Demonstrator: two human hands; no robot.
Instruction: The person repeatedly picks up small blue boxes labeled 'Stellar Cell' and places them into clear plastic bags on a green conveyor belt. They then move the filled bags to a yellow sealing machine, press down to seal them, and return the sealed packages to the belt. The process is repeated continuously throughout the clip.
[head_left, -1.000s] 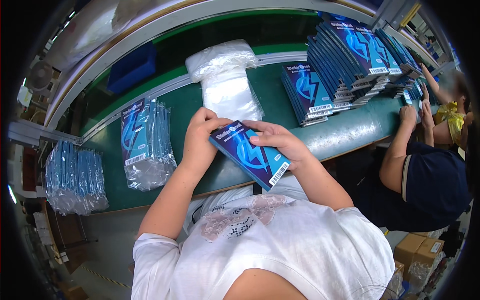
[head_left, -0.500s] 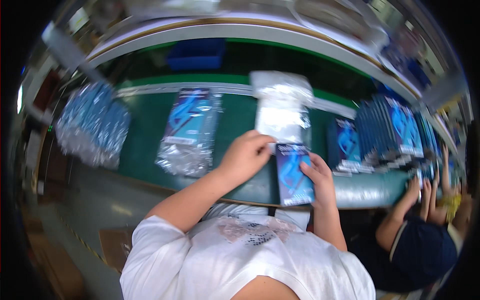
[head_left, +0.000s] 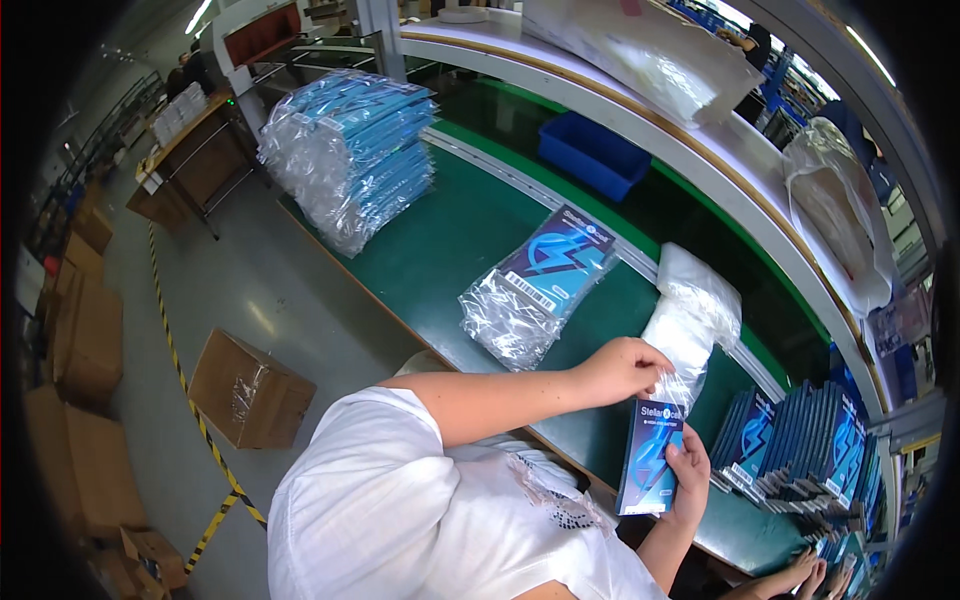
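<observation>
My right hand [head_left: 688, 470] grips a flat dark-blue box [head_left: 650, 462] with a light-blue pattern, thumb on its front face, near the table's front edge. Just above the box's top end, my left hand [head_left: 628, 370] has its fingers pinched together at the edge of a clear plastic bag [head_left: 678, 388]. That film lies between the box and a pile of clear bags [head_left: 688, 305] farther back. To the left of my hands, bagged blue boxes [head_left: 555, 265] lie flat, the loose film toward me.
A tall stack of bagged boxes [head_left: 350, 150] stands at the table's far left. Rows of unbagged boxes [head_left: 810, 445] stand at right, beside another person's hands [head_left: 800, 578]. A blue bin [head_left: 593, 155] sits behind, under a shelf [head_left: 640, 100]. An open carton [head_left: 245, 395] stands on the floor.
The view has swung left, so the table now runs diagonally and more floor shows. My right hand still holds the box, and my left hand stays by its top end.
</observation>
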